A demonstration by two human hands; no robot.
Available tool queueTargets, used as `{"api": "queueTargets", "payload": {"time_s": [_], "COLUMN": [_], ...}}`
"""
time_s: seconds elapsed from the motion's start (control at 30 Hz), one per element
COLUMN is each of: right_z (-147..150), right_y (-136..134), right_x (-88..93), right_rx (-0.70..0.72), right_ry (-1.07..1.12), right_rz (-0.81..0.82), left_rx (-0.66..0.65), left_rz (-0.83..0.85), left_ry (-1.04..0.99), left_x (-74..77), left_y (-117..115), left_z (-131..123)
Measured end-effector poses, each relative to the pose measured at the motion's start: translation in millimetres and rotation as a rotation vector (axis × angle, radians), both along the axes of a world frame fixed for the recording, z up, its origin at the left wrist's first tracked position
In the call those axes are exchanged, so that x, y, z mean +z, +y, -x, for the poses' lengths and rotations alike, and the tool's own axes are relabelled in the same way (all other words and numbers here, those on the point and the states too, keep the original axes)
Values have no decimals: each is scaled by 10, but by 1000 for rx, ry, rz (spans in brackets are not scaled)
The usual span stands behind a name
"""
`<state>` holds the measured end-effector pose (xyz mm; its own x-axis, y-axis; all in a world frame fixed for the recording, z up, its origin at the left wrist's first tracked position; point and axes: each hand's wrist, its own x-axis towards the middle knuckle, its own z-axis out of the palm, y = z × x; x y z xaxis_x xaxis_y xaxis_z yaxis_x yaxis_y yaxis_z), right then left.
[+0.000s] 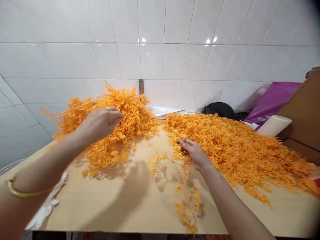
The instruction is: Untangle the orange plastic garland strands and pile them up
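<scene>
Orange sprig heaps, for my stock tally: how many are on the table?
2: the left heap, partly behind the left hand, and the larger right heap, beside the right hand. No others show.

2 bare forearms show. The left forearm [50, 163] slants up from the lower left edge, its hand [100, 123] slightly blurred at centre left, back turned up, fingers curled in and fingertips drawn together. The right forearm [232, 200] rises from the bottom edge, right of centre, toward the middle. There the right hand [193, 151] points up and left, thumb and index finger closed in a pinch, wrist nearly straight.
</scene>
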<state>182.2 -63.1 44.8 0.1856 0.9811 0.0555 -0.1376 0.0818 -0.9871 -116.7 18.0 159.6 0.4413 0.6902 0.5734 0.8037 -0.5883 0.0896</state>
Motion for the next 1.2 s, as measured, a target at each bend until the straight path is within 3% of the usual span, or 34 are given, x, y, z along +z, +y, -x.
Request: {"api": "queueTargets", "payload": {"time_s": [0.1, 0.2, 0.27, 0.4, 0.57, 0.73, 0.9, 1.03, 1.2], "right_z": [100, 151, 137, 46, -32, -74, -57, 12, 161], "right_y": [208, 368, 431, 467, 477, 519, 531, 488, 404], "right_x": [-41, -117, -181, -322, -438, -476, -518, -488, -435], "right_rx": [32, 50, 26, 172, 301, 183, 152, 88, 22], "right_ry": [216, 273, 332, 596, 710, 640, 401, 100, -503], "right_rz": [-29, 63, 102, 2, -65, -21, -33, -73, -171], "left_rx": [-255, -238, -191, -40, -26, 19, -117, -206, -253], "left_rz": [220, 341, 355, 350, 332, 397, 548, 642, 764], "left_ry": [-195, -320, -355, -483, -533, -682, -929, -1023, -1162], "left_x": [-400, -910, -1167, -1419, -1611, -1693, -1597, -1451, -1317], "left_y": [-317, -267, -143, 41, 163, 288, 342, 347, 353], "left_z": [-535, -913, -1055, -1180, -1150, -1030, -972, -874, -675]}}
